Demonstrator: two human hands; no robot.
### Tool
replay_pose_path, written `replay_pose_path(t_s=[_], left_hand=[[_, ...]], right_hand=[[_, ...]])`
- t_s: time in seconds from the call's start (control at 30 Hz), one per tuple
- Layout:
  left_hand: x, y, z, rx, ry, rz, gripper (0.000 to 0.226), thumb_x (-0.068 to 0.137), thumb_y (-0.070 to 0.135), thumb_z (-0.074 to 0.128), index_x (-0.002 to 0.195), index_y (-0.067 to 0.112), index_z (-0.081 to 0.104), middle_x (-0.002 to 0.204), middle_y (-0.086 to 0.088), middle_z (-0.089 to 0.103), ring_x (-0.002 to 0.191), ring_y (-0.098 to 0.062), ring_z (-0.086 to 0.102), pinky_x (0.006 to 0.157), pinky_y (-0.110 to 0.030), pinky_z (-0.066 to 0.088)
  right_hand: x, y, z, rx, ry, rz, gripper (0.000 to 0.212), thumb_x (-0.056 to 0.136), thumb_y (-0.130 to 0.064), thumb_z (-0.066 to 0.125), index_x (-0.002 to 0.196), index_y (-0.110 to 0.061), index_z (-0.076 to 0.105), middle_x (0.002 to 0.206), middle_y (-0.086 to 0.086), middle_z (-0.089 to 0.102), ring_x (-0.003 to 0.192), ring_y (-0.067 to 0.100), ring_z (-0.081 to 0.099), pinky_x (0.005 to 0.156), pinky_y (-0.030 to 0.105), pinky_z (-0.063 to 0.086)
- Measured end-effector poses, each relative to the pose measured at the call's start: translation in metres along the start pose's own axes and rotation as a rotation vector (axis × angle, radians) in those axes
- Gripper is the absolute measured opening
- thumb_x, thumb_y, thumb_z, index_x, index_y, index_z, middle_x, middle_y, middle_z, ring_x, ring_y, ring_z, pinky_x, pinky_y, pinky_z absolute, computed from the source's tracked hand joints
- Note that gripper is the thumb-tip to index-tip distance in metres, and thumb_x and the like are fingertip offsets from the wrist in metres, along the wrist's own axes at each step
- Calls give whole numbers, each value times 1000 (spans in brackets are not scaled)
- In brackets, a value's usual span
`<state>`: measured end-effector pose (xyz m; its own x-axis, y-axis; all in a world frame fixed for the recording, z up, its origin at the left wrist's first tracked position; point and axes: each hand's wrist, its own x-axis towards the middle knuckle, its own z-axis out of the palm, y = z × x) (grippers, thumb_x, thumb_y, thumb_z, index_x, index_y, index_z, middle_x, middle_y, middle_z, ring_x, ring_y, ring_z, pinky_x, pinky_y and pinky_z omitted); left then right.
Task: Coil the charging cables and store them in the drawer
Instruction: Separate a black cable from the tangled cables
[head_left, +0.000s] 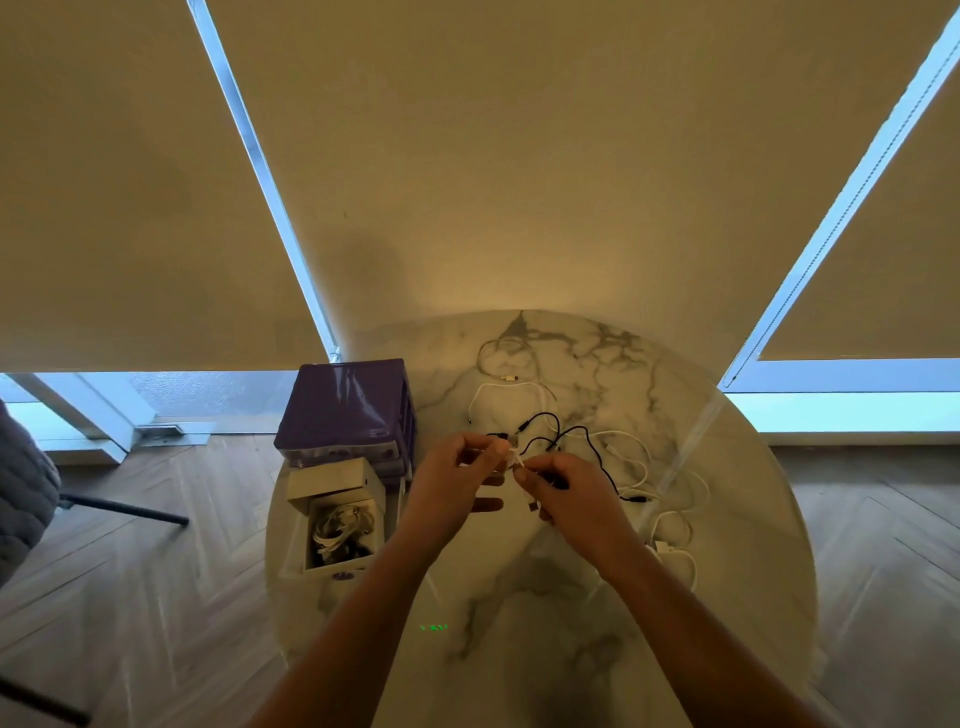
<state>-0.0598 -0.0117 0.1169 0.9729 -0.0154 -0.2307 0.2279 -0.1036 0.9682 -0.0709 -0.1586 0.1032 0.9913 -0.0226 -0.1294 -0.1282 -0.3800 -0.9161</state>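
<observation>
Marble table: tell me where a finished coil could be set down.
Bare marble lies on the table nearest the person, between the forearms, below the open drawer. Crowded: loose black cable and white cables spread beyond and right of both hands; the purple drawer unit fills the left.

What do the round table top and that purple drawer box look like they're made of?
The round table top looks like polished marble, or a marble-look slab: white with grey veins and a soft sheen. The purple drawer box looks like glossy plastic, going by the bright glare on its smooth lid; its pulled-out drawer appears pale and matte, possibly plastic too.
</observation>
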Motion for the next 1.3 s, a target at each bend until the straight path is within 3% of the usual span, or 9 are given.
replay_pose_path(t_s=[0.27,0.43,0.6,0.8,0.97,1.1,1.3], left_hand=[[-1,8,-3,-72,-83,-144,22,98,23,50,114,16,62,100,-7,69,90,-20,69,67,-31,59],[-5,11,-1,-27,-129,-111,23,96,34,51,101,17,67,98,-6,69,84,-18,70,66,-29,59],[-4,11,-4,-22,-126,-96,22,95,31,55,98,14,67,92,-6,71,79,-17,72,68,-27,59],[-3,9,-9,-66,-104,-125,15,92,24,60,97,15,71,88,-4,74,82,-16,70,67,-22,56],[-2,9,-11,-129,-113,-135,13,91,23,62,94,17,73,89,-5,75,81,-16,71,68,-23,56],[-2,7,-12,-125,-129,-123,16,90,25,63,98,17,74,93,-4,75,89,-16,71,76,-28,57],[-4,8,-6,-31,-61,-51,10,90,27,62,89,30,71,88,3,73,88,-10,66,69,-19,51]], right_hand=[[-1,-2,-1,-222,83,-128,9,86,-32,68,90,-25,71,76,-10,66,69,5,61,63,20,46],[0,-5,-4,-277,96,-187,11,85,-34,68,92,-27,73,79,-13,65,70,1,59,63,15,41],[3,-6,-6,-309,84,-274,18,86,-22,68,102,-19,75,91,-3,65,73,2,54,66,8,39],[4,-6,-5,-281,101,-261,17,87,-13,66,102,-17,74,93,-7,61,75,-3,53,70,3,40],[3,-8,-2,52,55,-94,15,86,-11,66,96,-20,74,83,-1,72,76,12,68,73,21,56],[2,-12,-4,417,-47,74,14,85,-7,68,99,-8,70,93,10,74,85,22,72,78,35,59],[2,-10,-5,502,-147,245,31,80,-17,74,109,-17,66,102,5,72,94,20,68,75,31,51]])
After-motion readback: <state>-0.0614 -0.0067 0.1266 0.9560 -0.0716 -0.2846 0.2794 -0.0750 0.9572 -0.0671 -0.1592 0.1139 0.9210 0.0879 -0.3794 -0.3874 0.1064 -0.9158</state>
